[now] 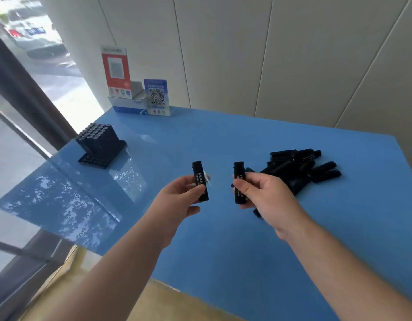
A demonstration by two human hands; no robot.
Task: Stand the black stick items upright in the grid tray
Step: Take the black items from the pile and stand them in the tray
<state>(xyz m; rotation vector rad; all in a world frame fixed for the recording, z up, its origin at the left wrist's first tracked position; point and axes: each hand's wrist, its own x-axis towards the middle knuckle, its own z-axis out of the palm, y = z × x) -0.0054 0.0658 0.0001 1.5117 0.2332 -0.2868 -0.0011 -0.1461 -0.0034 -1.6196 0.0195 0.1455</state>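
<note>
While both hands hover above it, the blue table (223, 239) fills most of the view, its glossy left part mirroring the window (26, 72) at 10 o'clock. White wall panels (270, 54) close the far side from 12 to 2 o'clock. At 11 o'clock, against the wall, a white-and-blue carton (126, 104) holds a red-and-white sign (116, 70), with a blue QR-code stand (157, 97) just in front of it. Nearer, at 10 o'clock on the table, sits the black grid tray (103, 156); its far rows are packed with upright sticks (96, 137) while the near rows show open cells. Nothing lies between the tray and the hands. At 2 o'clock a loose heap of black sticks (300, 169) lies flat on the table, partly hidden behind the right hand (263, 193). That hand's thumb and curled fingers pinch one black stick (239, 181), held upright, lettering facing the camera; another dark stick end peeks out beneath the palm. The left hand (177, 200) likewise pinches a second stick (200, 180), upright with a slight tilt, well apart from the tray.
</note>
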